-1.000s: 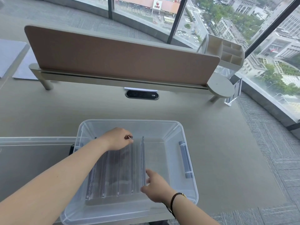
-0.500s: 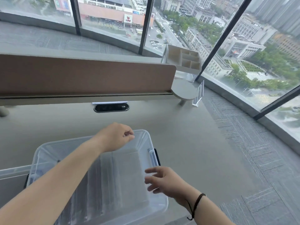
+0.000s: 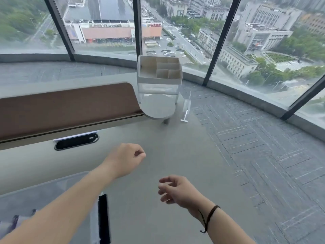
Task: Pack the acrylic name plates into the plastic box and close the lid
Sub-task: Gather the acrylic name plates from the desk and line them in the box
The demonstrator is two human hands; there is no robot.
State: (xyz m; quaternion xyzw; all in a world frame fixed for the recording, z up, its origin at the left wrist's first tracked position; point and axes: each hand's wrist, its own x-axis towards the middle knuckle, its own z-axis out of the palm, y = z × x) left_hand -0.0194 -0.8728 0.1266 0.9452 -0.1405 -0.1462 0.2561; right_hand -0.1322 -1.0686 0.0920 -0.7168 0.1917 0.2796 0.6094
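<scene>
The clear plastic box (image 3: pixel 44 192) shows only its right end at the lower left, blurred, with a black latch (image 3: pixel 104 217) on its side. One clear acrylic name plate (image 3: pixel 186 108) stands upright at the desk's far right edge, beside the round shelf. My left hand (image 3: pixel 125 160) hovers over the desk past the box with its fingers curled in, holding nothing. My right hand (image 3: pixel 175 191) floats lower right of it, fingers loosely spread and empty. Neither hand touches the box or the plate. The box's inside is hidden by my left forearm.
A brown divider panel (image 3: pixel 66 110) runs along the desk's back, with a black cable slot (image 3: pixel 76 141) below it. A white compartment organiser (image 3: pixel 159 71) sits above a round shelf (image 3: pixel 158 106). Grey carpet (image 3: pixel 263 155) lies to the right, curved windows behind.
The view has swung right, so the box slid to the lower left. Both hands left the box and moved out over the desk toward the right.
</scene>
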